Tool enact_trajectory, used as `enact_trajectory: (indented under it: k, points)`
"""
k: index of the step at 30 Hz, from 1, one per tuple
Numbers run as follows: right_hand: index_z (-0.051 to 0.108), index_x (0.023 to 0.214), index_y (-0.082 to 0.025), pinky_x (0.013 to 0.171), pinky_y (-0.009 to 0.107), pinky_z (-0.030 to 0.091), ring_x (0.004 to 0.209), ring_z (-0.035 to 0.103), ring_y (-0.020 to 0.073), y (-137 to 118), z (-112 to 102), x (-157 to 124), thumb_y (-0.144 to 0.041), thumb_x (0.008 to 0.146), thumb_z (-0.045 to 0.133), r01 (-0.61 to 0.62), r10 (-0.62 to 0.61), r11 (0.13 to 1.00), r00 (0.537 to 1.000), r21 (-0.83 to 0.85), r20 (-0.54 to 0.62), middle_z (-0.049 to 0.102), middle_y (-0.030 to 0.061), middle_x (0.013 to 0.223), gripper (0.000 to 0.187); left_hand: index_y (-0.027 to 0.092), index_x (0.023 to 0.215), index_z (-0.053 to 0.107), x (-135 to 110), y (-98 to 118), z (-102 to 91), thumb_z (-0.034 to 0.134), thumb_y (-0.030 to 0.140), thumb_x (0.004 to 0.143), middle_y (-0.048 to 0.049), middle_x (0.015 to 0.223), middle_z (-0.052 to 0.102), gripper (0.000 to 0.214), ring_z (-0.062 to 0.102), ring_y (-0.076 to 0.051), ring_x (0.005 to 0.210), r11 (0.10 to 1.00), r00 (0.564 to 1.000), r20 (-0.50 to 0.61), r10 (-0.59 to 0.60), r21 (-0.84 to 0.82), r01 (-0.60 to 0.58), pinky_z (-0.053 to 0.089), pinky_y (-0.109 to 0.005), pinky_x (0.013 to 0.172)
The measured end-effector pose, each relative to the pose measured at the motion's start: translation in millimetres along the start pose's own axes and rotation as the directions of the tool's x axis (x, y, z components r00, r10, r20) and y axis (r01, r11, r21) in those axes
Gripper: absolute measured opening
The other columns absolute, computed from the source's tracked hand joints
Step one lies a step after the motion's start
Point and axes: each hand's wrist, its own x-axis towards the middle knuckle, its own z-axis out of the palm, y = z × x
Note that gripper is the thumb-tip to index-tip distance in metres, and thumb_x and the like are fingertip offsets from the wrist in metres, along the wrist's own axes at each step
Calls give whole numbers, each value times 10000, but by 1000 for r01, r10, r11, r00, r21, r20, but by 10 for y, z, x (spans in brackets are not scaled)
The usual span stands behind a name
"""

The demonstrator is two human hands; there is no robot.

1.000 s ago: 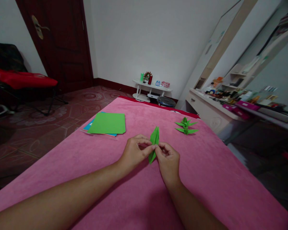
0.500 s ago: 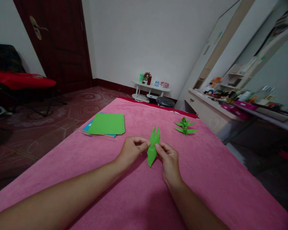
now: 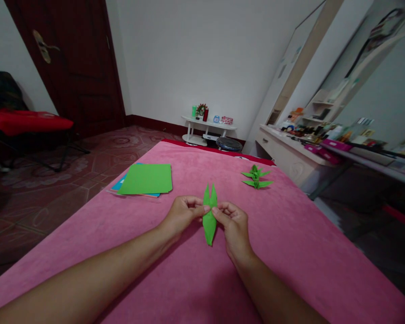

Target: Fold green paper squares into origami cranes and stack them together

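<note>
A narrow folded piece of green paper [image 3: 209,220] stands between my two hands above the pink cloth [image 3: 290,234]. Its two pointed tips face away from me and its single point faces me. My left hand [image 3: 184,215] pinches its left edge at the middle with thumb and fingers closed. My right hand [image 3: 234,222] pinches the right edge the same way. Two finished green folded paper figures [image 3: 256,177] lie together on the cloth, further away and to the right of my hands.
A stack of square paper sheets [image 3: 144,179], green on top with blue beneath, lies at the cloth's left side. Beyond the cloth stand a small white table [image 3: 209,125], a dresser [image 3: 290,155] on the right and a red chair [image 3: 27,121] at left.
The folded paper has turned from edge-on to flat-on, its two tips now spread apart and upright. Both hands have kept their pinch. The camera has shifted slightly.
</note>
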Motion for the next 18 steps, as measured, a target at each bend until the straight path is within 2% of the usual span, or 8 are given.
enact_trajectory:
  k: [3, 7, 11, 13, 15, 18]
  points:
    - [598, 728, -146, 526, 215, 425, 547, 541, 112, 1, 21, -1, -288, 707, 679, -32, 32, 999, 999, 0, 40, 599, -7, 621, 164, 88, 588, 643, 1, 17, -4, 799, 289, 550, 3, 488, 552, 257, 438, -52, 433, 999, 999, -24, -26, -22, 26, 309, -182, 454]
    - [582, 705, -146, 503, 214, 398, 526, 506, 107, 18, 6, 15, -364, 733, 653, -19, 24, 997, 997, -71, 69, 572, -8, 604, 231, 94, 627, 644, 20, 36, -32, 803, 306, 544, -11, 553, 594, 278, 499, -70, 463, 997, 996, -26, -83, -2, 83, 381, -198, 492]
    - [571, 643, -141, 450, 197, 341, 475, 446, 88, -6, -29, 34, -357, 700, 681, -26, 34, 992, 997, -123, 63, 526, -26, 551, 249, 101, 710, 641, 60, 17, -108, 794, 314, 576, -29, 614, 629, 294, 553, -89, 497, 988, 982, 117, -147, 61, 141, 436, -215, 524]
    - [568, 635, -144, 443, 193, 329, 467, 442, 85, -33, -25, 40, -355, 689, 691, -38, 48, 992, 996, -117, 76, 520, -34, 542, 251, 100, 723, 638, 80, 4, -138, 799, 305, 574, -33, 607, 636, 301, 550, -85, 482, 986, 976, 152, -158, 76, 148, 434, -206, 509]
    - [578, 666, -145, 467, 193, 354, 494, 475, 90, -60, -5, 41, -368, 696, 687, -43, 52, 995, 994, -87, 100, 550, -29, 576, 249, 99, 683, 619, 97, -4, -146, 812, 295, 553, -28, 578, 630, 304, 544, -83, 466, 993, 990, 88, -112, 57, 107, 425, -197, 491]
    - [611, 825, -145, 540, 210, 416, 584, 552, 115, -83, 34, 25, -378, 703, 690, -78, 85, 995, 989, -54, 125, 622, 7, 696, 275, 98, 697, 613, 111, -13, -117, 812, 285, 555, -33, 607, 641, 307, 557, -89, 489, 999, 996, -81, -38, -24, 37, 409, -183, 475]
